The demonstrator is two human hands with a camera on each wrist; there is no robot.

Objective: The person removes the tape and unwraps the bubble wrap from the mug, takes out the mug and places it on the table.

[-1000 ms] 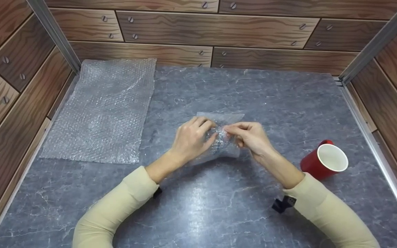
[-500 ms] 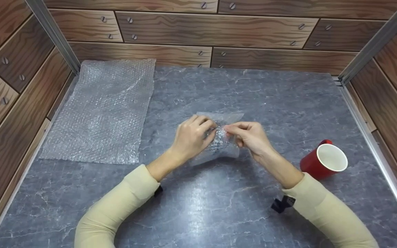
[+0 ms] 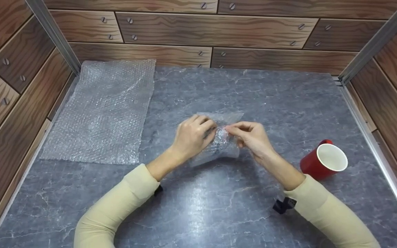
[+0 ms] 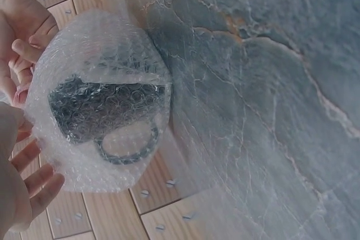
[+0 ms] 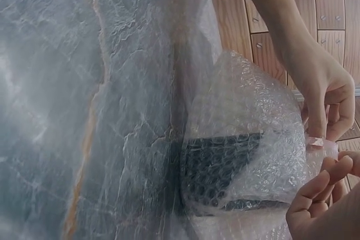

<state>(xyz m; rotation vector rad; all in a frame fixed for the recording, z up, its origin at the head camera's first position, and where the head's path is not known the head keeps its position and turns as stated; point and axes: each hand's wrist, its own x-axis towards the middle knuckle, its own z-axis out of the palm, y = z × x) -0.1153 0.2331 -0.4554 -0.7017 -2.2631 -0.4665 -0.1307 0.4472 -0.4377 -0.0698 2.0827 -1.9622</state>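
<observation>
A dark mug with a handle shows through the bubble wrap around it, at the middle of the table. Above its top, my right hand pinches a pinkish, see-through strip like tape between thumb and fingertips. My left hand is at the wrap's upper left side; its thumb and forefinger pinch the wrap and strip there, while the other fingers lie spread along the wrap in the left wrist view. Part of the left thumb is hidden in that view.
A flat sheet of bubble wrap lies at the back left of the grey marbled table. To the right stands a red mug, close to my right forearm. Wood-patterned walls and metal rails bound the table.
Both hands stay almost still at the top of the wrapped mug. The wrap under the fingers shifts slightly; the sheet and the red mug have not moved.
</observation>
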